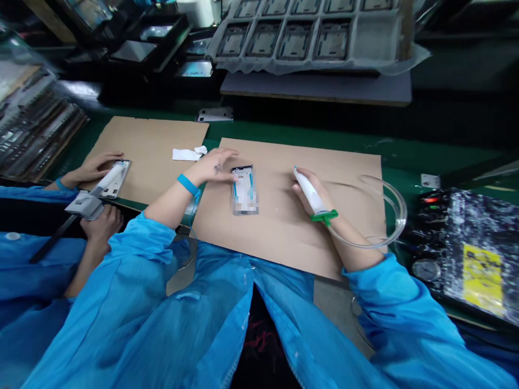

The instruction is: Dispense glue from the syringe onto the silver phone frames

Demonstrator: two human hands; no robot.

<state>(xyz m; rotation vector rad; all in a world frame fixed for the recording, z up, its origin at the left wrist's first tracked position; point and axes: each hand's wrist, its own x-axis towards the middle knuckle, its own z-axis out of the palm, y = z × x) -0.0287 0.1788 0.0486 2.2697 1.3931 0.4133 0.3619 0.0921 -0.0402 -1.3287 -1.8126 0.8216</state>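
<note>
A phone frame [243, 192] lies flat on the cardboard sheet [275, 232] in front of me, silvery white with blue strips along its sides; its lower end is blurred out. My left hand [213, 166] is at its upper left, fingers stretched out and apart. The thumb reaches the frame's left edge; whether it presses there I cannot tell. To the right of the frame, my right hand [314, 189] is wrapped round a white dispensing syringe [310, 192], its tip pointing up and left, apart from the frame. A green adapter [324, 217] joins it to a clear tube [399, 216].
At left, a co-worker's hands [95, 167] are at another phone frame [117, 181] with a white syringe. A tray [377, 40] of phone parts stands at the back. A dispenser controller box [441, 237] is at right. White tissue [186, 154] lies left of my hand.
</note>
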